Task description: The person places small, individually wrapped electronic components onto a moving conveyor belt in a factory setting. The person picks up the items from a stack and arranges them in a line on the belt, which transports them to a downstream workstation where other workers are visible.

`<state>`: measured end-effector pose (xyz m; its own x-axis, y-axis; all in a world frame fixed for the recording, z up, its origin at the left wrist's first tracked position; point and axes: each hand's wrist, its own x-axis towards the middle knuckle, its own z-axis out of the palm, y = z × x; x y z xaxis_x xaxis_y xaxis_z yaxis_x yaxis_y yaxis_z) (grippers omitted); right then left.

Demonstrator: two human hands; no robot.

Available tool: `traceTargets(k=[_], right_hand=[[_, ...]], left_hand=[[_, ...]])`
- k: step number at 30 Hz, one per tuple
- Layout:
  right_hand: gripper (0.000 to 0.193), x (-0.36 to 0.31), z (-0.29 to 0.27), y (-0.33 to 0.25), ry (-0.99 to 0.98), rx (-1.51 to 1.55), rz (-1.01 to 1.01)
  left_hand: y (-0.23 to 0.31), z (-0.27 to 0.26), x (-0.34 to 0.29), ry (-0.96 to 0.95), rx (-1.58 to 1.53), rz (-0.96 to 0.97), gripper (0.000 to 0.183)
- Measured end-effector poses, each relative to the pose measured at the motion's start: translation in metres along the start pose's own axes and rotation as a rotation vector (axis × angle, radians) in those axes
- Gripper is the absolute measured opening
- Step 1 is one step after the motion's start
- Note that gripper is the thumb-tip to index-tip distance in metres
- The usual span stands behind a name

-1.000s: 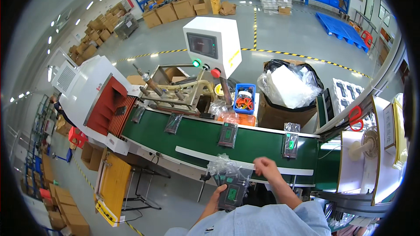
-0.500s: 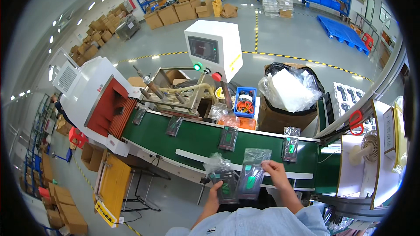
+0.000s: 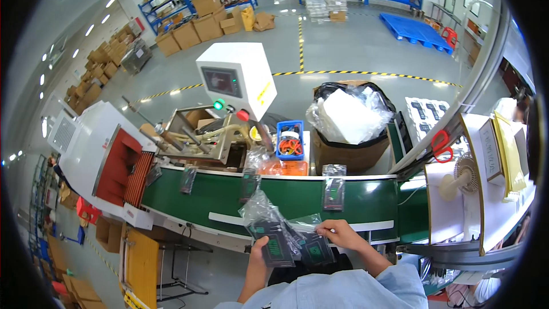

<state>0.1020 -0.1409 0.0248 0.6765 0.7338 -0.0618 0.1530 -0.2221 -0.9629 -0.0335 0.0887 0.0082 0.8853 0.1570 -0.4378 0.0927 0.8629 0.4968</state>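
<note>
My left hand (image 3: 258, 253) is closed on the side of a dark flat box in a clear plastic bag (image 3: 271, 244), whose loose bag end points up and away from me. My right hand (image 3: 339, 234) pinches the bag of a second dark bagged box (image 3: 318, 250) with green print. The two packages overlap in front of my body, above the near side of the green conveyor belt (image 3: 366, 200). On the belt lies another bagged box (image 3: 333, 195) ahead of my right hand, and one more (image 3: 250, 186) sits beyond my left.
A white machine with a red curtained opening (image 3: 117, 163) stands over the belt's left end. Behind the belt are a white control box (image 3: 237, 77), a blue bin of small items (image 3: 290, 140) and a carton of plastic waste (image 3: 349, 154). A fan (image 3: 460, 177) stands at right.
The whole view has shifted, with the surroundings moving left. The package in my right hand has dropped lower and now partly overlaps the left one.
</note>
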Motion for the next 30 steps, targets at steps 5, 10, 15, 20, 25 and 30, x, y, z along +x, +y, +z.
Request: traceTargets(k=[5, 10, 15, 20, 25, 30], right_hand=[[0.016, -0.01, -0.059, 0.026, 0.108, 0.012, 0.04], [0.02, -0.028, -0.186, 0.123, 0.553, -0.22, 0.243], [0.017, -0.026, -0.241, 0.216, 0.774, -0.227, 0.411], [0.021, 0.013, -0.214, 0.279, 0.948, -0.495, 0.33], [0.022, 0.057, -0.157, 0.276, 1.002, -0.513, 0.412], [0.021, 0.076, -0.129, 0.275, 1.011, -0.549, 0.375]], left_hand=[[0.0, -0.007, 0.004, 0.049, -0.021, 0.16, 0.052], [0.012, -0.007, -0.006, -0.144, 0.028, 0.197, 0.071], [-0.01, -0.035, -0.017, -0.088, 0.013, 0.093, 0.072], [-0.012, 0.023, -0.029, -0.166, -0.047, -0.111, 0.071], [-0.024, -0.033, -0.026, 0.01, -0.084, 0.016, 0.053], [-0.024, -0.044, -0.03, 0.077, -0.055, -0.019, 0.052]])
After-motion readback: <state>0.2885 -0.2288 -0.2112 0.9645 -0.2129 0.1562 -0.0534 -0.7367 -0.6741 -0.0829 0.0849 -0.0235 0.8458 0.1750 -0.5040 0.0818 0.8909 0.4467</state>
